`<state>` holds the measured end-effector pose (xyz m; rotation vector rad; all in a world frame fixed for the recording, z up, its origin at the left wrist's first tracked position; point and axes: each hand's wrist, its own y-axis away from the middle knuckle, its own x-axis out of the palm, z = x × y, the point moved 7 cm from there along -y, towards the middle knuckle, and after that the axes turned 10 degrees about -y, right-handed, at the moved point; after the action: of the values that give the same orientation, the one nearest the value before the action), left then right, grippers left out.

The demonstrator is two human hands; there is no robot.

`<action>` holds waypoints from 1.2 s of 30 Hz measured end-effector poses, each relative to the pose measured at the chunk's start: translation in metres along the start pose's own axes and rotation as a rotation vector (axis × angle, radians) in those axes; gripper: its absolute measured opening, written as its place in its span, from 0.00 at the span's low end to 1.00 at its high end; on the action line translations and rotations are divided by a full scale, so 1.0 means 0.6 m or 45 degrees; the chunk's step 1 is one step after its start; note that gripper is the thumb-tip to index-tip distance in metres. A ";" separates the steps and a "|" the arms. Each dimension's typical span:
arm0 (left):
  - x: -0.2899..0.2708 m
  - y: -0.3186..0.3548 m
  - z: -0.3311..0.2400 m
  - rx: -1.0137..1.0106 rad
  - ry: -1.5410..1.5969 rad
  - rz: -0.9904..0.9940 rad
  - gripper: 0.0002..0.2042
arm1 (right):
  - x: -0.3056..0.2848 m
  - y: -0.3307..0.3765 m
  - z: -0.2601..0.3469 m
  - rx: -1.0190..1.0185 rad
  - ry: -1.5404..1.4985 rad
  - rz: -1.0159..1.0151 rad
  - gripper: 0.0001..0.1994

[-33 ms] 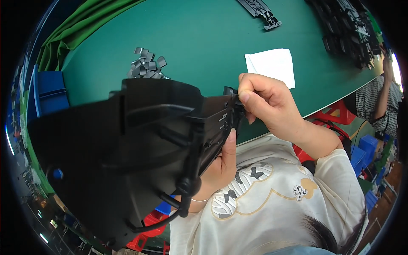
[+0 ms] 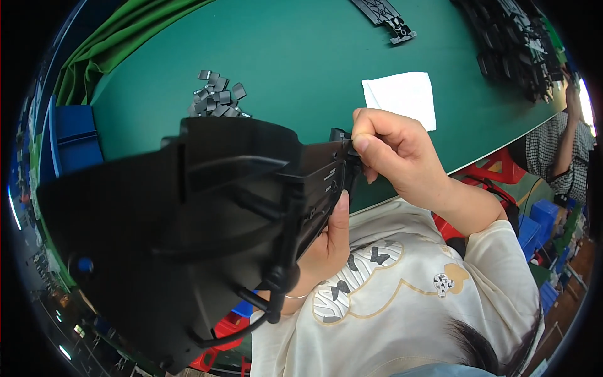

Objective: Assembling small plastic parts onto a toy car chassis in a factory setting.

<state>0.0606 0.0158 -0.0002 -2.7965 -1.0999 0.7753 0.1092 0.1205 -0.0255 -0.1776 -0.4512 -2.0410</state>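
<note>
A large black moulded plastic part point(image 2: 125, 220) fills the left and middle of the head view, held up above the table edge. A black tube or cable point(image 2: 290, 232) runs along its face. My left hand point(image 2: 323, 248) grips the part from the near side, the thumb lying along its edge and the other fingers hidden behind it. At the part's right end my right hand point(image 2: 392, 151) pinches with thumb and forefinger on a small black end piece point(image 2: 349, 149). The fingertips cover most of what they pinch.
A heap of small black pieces point(image 2: 218, 97) lies on the green table point(image 2: 295, 56). Beyond my right hand is a white cloth or paper point(image 2: 402, 94). Black assemblies point(image 2: 521, 47) are piled far right, and another black part point(image 2: 380, 16) lies at the far edge. A person point(image 2: 562, 151) is at the right.
The wide left end of the black part has tipped very slightly down and left. Both hands keep the same grip and place.
</note>
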 end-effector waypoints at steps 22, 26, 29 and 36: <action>0.000 0.004 0.015 -0.059 0.131 -0.091 0.08 | 0.001 -0.005 0.003 -0.077 0.034 0.055 0.08; 0.004 0.014 0.022 0.012 0.388 -0.156 0.16 | 0.003 -0.004 0.009 -0.083 -0.213 0.030 0.08; -0.003 0.008 0.011 0.079 0.400 -0.090 0.16 | 0.008 -0.005 0.010 -0.107 -0.258 0.023 0.08; 0.007 0.006 -0.003 0.077 -0.033 0.180 0.14 | 0.006 -0.006 0.006 -0.117 -0.387 0.042 0.05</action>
<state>0.0663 0.0158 -0.0011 -2.8451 -0.8737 0.8443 0.1040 0.1207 -0.0220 -0.5524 -0.5377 -2.0098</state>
